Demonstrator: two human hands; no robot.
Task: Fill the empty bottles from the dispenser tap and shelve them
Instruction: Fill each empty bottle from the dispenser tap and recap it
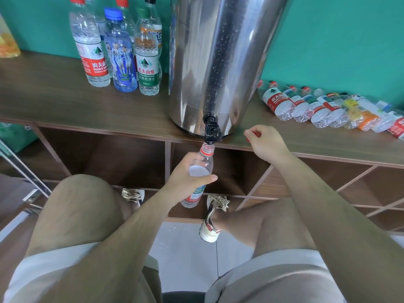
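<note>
A steel dispenser (218, 62) stands on the wooden counter (54, 99), its black tap (211, 130) hanging over the front edge. My left hand (188, 173) grips an uncapped clear bottle (204, 162) upright, its open mouth just under the tap. My right hand (265, 142) hovers over the counter edge to the right of the tap, with a red cap (256, 134) pinched in its curled fingers. Several upright bottles (118, 51) stand left of the dispenser. Several empty bottles (317, 106) lie in a row on the right.
Open wooden cubbies (122, 158) sit below the counter. A teal wall (338, 40) is behind it. My knees and shoes are close to the shelf front. A yellow container (7, 42) stands at the far left.
</note>
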